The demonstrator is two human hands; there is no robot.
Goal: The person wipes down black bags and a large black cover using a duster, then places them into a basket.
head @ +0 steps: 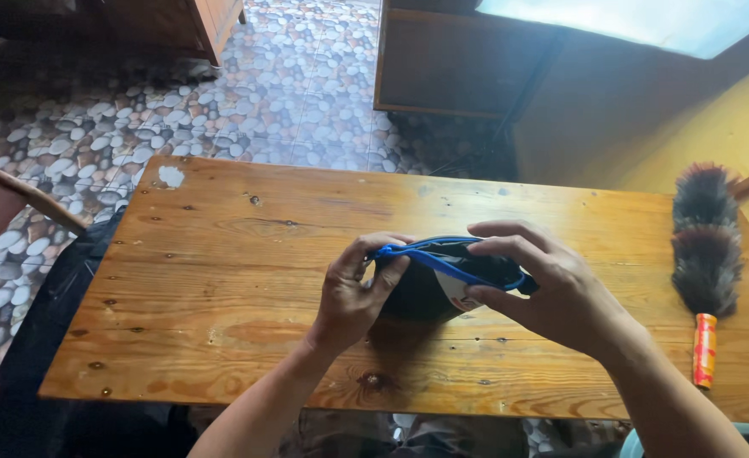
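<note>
A small black pouch [429, 293] with a blue zipper edge lies on the wooden table [222, 254], near its middle. My left hand [353, 293] grips the pouch's left end, fingers curled over the blue rim. From the right, my right hand [544, 284] holds the other end, fingertips pinching the blue edge near the top. A white and red patch shows on the pouch's side between my hands. The inside of the pouch is hidden.
A feather duster [707, 246] with dark fluffy bristles and an orange handle lies at the table's right edge. Dark cloth [44, 339] hangs beside the table's left side. A wooden chair arm [18, 191] stands left. Pebble-pattern floor and dark wooden furniture lie beyond.
</note>
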